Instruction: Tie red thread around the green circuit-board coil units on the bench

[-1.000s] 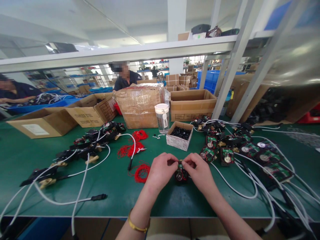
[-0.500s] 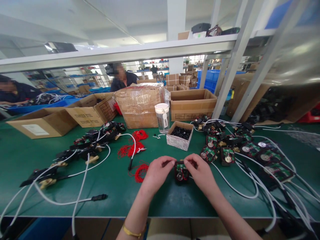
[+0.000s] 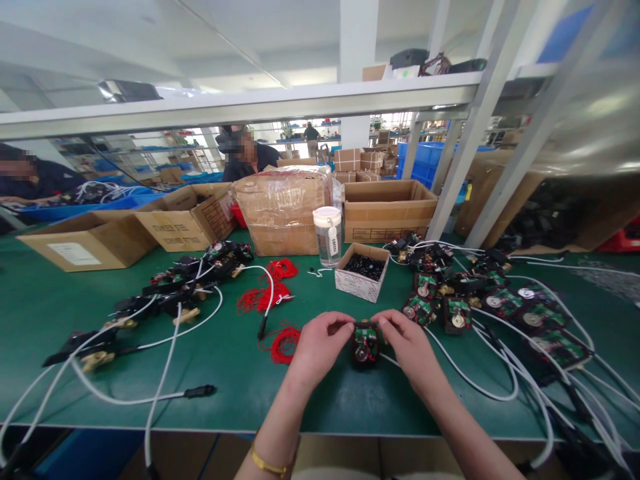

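A small black housing with a green circuit board [image 3: 365, 345] and a round silver disc lies on the bench in front of me. My left hand [image 3: 320, 345] has its thumb and index finger pinched at the upper left corner of the housing. At the upper right corner, the bent fingers and thumb of my right hand [image 3: 407, 343] are close together; anything small between them is hidden. A white cable [image 3: 389, 360] runs from the housing under my right hand. Beyond it stands a small carton [image 3: 357, 288] full of little black parts [image 3: 367, 266].
Several similar circuit-board units [image 3: 457, 313] with white cables crowd the right side. More black units with brass fittings [image 3: 187, 315] lie left. Red wire bundles [image 3: 285, 344], a lidded cup [image 3: 328, 239] and cardboard boxes [image 3: 283, 212] stand farther back. A metal post [image 3: 463, 133] rises right.
The right thumb and fingers have shifted slightly right on the housing's corner, and more white cable shows. My left hand stays at its corner. The whole view has shifted a little.
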A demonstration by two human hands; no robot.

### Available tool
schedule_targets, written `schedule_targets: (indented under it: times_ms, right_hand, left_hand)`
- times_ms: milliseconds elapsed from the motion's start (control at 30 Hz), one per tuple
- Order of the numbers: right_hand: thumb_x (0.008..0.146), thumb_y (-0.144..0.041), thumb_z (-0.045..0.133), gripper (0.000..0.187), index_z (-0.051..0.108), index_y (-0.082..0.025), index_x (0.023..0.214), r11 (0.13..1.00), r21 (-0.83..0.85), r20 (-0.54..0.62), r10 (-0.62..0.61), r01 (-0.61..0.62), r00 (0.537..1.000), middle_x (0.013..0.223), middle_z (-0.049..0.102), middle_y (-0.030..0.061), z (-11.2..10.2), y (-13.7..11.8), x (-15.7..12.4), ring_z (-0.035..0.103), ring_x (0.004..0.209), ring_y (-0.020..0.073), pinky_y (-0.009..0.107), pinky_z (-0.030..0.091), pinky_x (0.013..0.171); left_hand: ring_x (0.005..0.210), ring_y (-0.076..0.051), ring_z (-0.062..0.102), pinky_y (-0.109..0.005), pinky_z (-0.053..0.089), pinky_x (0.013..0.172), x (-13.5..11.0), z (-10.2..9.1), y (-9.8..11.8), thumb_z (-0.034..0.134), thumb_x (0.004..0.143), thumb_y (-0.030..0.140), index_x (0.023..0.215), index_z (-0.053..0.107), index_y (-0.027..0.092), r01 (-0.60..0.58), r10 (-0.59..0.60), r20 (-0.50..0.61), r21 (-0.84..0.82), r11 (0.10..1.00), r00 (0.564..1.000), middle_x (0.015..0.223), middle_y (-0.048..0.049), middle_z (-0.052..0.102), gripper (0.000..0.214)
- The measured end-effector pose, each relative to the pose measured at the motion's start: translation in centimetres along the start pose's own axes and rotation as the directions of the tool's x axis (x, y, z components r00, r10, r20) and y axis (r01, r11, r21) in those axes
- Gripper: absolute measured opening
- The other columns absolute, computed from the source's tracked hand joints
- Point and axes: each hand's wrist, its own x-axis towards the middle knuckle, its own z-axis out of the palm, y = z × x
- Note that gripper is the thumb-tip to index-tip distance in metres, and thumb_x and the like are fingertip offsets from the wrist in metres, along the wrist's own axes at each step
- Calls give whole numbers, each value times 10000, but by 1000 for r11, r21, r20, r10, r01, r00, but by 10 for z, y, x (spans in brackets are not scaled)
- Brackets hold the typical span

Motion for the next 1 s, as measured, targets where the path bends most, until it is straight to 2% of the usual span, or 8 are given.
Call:
schedule_targets:
  times_ms: [100, 233, 433, 700, 1000]
  right_hand:
    - [902, -444, 549, 277, 707, -217, 886, 999, 28, 7, 25, -25, 1000, 850, 694, 45, 0, 0, -1, 620, 797, 226, 345, 473, 727]
    - [844, -436, 619, 245, 702, -212, 898, 998, 47, 18, 35, -36, 999, 851, 680, 43, 3, 1, -2, 618, 770, 221, 347, 494, 705]
    - [864, -378, 592, 195, 700, -223, 913, 1000, 2, 0, -11, 11, 1000, 869, 659, 34, 5, 4, -4, 613, 781, 205, 349, 500, 731]
    - [857, -369, 582, 206, 705, -217, 923, 1000, -8, 1, -18, 18, 1000, 862, 648, 35, 3, 5, -4, 615, 775, 209, 354, 506, 723]
    - [852, -322, 592, 189, 711, -228, 965, 1000, 3, 35, -27, 27, 999, 860, 652, 26, 0, 6, -5, 617, 754, 196, 341, 519, 698]
  left_hand:
    - [956, -216, 725, -327, 545, 905, -3, -3, -5, 653, 837, 257, 997, 788, 207, 6, -4, 29, -58, 998, 1000, 1033, -67, 789, 215]
    - [912, -205, 731, -334, 566, 887, -6, -4, -9, 698, 769, 170, 1041, 779, 193, 13, -7, 56, -107, 994, 998, 1047, -77, 775, 285]
    - [849, -175, 718, -308, 570, 837, -5, 2, -8, 690, 753, 93, 995, 781, 188, -2, 2, 6, -74, 997, 1000, 999, -63, 754, 276]
    - [815, -154, 697, -283, 553, 814, -6, 5, 1, 655, 801, 91, 915, 784, 200, -21, 23, -76, 18, 1000, 997, 912, -22, 740, 204]
    - [829, -165, 712, -286, 564, 811, -5, 6, -3, 658, 786, 106, 936, 776, 191, -8, 6, -58, -28, 1000, 998, 940, -41, 760, 209]
